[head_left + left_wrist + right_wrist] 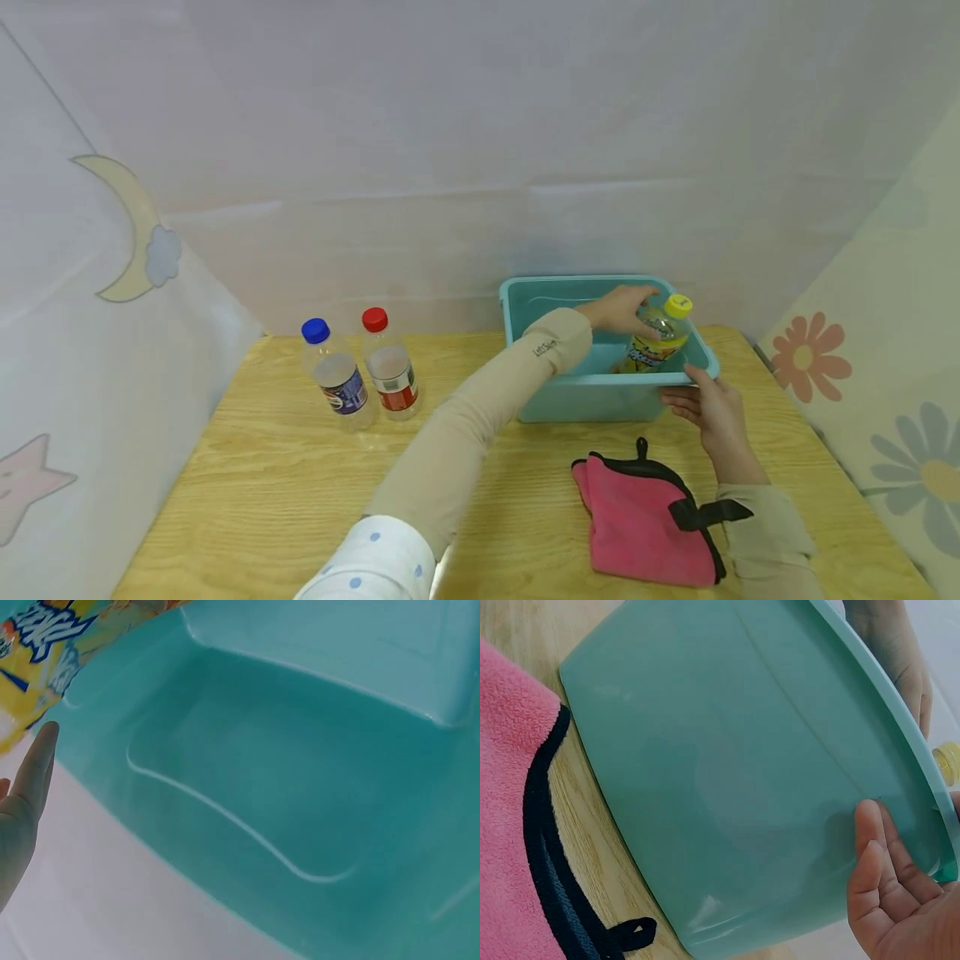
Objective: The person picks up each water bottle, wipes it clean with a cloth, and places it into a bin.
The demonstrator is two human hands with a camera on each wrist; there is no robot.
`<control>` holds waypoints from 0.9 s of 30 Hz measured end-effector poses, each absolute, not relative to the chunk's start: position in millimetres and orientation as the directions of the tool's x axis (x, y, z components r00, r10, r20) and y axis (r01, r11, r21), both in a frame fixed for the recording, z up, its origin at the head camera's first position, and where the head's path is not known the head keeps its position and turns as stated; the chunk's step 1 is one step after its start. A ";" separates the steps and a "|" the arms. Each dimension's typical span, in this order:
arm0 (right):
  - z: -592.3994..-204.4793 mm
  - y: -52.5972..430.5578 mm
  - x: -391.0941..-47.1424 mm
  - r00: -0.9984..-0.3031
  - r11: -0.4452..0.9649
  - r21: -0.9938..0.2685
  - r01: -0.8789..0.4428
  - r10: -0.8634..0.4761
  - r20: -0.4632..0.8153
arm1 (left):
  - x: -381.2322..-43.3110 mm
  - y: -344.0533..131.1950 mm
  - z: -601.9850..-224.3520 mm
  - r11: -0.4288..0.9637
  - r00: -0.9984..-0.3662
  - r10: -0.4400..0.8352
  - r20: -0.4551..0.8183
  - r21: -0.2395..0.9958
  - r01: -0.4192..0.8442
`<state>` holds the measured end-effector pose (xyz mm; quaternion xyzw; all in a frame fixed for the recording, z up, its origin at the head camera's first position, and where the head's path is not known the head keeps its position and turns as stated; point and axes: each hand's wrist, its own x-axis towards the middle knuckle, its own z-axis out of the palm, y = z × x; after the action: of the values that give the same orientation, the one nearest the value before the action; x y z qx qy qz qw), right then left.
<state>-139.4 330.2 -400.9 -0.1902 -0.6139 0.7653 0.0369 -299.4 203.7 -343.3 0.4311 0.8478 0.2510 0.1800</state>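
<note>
Head view: left hand [621, 308] spreads wide at the tilted bottle [651, 350] in the bin [592, 407]; right hand [716, 412] pinches the rim [600, 380]. Unsupported, the bottle could topple; pulling the rim could tip the bin.

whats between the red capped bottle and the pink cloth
In the head view, the left arm's beige sleeve crosses between them, over the table.

Towards the far left corner of the surface [247, 500], there stands a blue-capped bottle [344, 393], and just beside it a red-capped bottle [393, 379]. A pink cloth [637, 533] with black border lies nearer to the right edge. Beyond this edge is printed a red flower [802, 358].
</note>
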 end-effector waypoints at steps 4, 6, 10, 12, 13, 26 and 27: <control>-401.6 332.2 -144.2 -0.922 -0.237 -0.954 0.182 0.295 -0.249 | -301.8 198.1 -335.9 0.501 -0.569 0.818 -0.085 0.592 0.631; -402.2 332.3 -147.0 -0.921 -0.235 -0.954 0.186 0.296 -0.252 | -302.6 193.6 -332.7 0.507 -0.580 0.810 -0.092 0.609 0.610; -403.9 331.2 -153.0 -0.920 -0.238 -0.951 0.199 0.287 -0.265 | -304.3 182.8 -326.7 0.494 -0.596 0.799 -0.078 0.651 0.576; -404.4 330.9 -155.9 -0.920 -0.237 -0.951 0.200 0.288 -0.265 | -305.3 178.6 -323.1 0.481 -0.601 0.796 -0.066 0.672 0.563; -404.4 331.0 -157.3 -0.920 -0.235 -0.952 0.196 0.291 -0.261 | -305.9 177.0 -321.2 0.475 -0.602 0.796 -0.061 0.679 0.560; -402.4 334.8 -169.0 -0.928 -0.229 -0.956 0.185 0.279 -0.246 | -305.9 146.9 -302.4 0.450 -0.630 0.776 0.019 0.684 0.574; -402.3 335.0 -169.4 -0.929 -0.231 -0.956 0.182 0.279 -0.245 | -304.2 142.7 -300.1 0.441 -0.637 0.771 0.032 0.694 0.569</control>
<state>-169.4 335.0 -402.3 -0.1863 -0.6191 0.7622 0.0317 -304.2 142.7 -300.1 0.4004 0.8363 0.3449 0.1462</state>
